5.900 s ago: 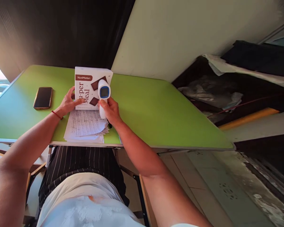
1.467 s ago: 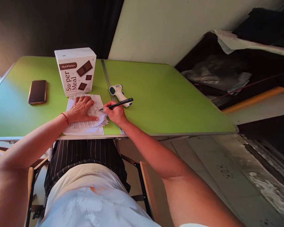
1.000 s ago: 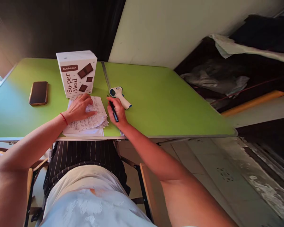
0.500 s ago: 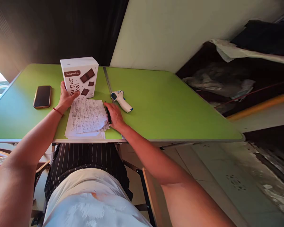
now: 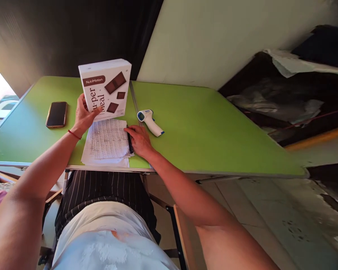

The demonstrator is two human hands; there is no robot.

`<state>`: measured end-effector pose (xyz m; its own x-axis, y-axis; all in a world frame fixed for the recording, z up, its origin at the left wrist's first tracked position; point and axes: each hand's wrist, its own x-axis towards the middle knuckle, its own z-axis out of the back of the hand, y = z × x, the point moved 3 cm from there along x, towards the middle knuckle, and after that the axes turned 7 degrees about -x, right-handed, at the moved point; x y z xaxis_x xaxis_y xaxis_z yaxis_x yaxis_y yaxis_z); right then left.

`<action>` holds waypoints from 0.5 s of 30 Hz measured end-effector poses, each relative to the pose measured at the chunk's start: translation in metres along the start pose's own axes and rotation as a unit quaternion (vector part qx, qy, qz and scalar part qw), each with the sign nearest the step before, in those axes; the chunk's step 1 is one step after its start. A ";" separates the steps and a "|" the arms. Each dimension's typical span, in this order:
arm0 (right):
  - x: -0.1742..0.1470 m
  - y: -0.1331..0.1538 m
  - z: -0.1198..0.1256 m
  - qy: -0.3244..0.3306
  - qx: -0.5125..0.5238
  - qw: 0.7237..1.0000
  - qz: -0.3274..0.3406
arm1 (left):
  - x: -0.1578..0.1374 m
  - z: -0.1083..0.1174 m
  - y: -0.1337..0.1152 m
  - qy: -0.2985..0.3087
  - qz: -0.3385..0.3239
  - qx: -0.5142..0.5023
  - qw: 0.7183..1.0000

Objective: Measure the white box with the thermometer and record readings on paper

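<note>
My left hand [image 5: 86,114] grips the lower left side of a white NutriMotion box [image 5: 108,88], with the thumb across its printed front. The box is tilted, its lower edge just behind the written sheets of paper [image 5: 108,140]. Along the right edge of those sheets, a black pen [image 5: 130,140] is held under the fingers of my right hand [image 5: 139,139]. To the right of that hand, apart from it, lies a white infrared thermometer [image 5: 152,123] with blue trim.
Left of the box, a phone [image 5: 56,114] lies face up on the green folding table [image 5: 211,131]. A dark panel [image 5: 73,33] and a pale wall [image 5: 191,41] stand behind the table. Cluttered shelving [image 5: 281,97] is at the right.
The box has come up a little and nearer to me in my left hand. My right hand and the pen have shifted slightly downward against the sheets. The camera view has turned slightly.
</note>
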<state>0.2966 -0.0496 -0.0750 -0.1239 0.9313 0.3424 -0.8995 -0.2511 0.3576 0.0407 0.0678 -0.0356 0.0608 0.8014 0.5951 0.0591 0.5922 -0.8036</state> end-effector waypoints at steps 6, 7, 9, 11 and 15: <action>-0.001 -0.006 -0.006 -0.032 0.044 0.999 0.004 | -0.016 -0.015 -0.011 0.018 0.079 -0.018 0.997; -0.001 -0.007 -0.006 -0.035 0.050 0.998 0.009 | -0.018 -0.015 -0.011 0.019 0.089 -0.017 0.996; -0.001 -0.008 -0.006 -0.039 0.056 0.997 0.020 | -0.021 -0.014 -0.010 0.026 0.108 -0.025 0.993; -0.001 -0.009 -0.007 -0.043 0.056 0.997 0.029 | -0.024 -0.013 -0.008 0.033 0.124 -0.040 0.991; -0.002 -0.009 -0.007 -0.051 0.051 0.997 0.040 | -0.027 -0.014 -0.003 0.051 0.122 -0.052 0.990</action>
<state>0.3021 -0.0469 -0.0850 -0.1452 0.8768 0.4584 -0.8404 -0.3539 0.4106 0.0527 0.0431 -0.0491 0.1851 0.9040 0.3853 0.1325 0.3655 -0.9213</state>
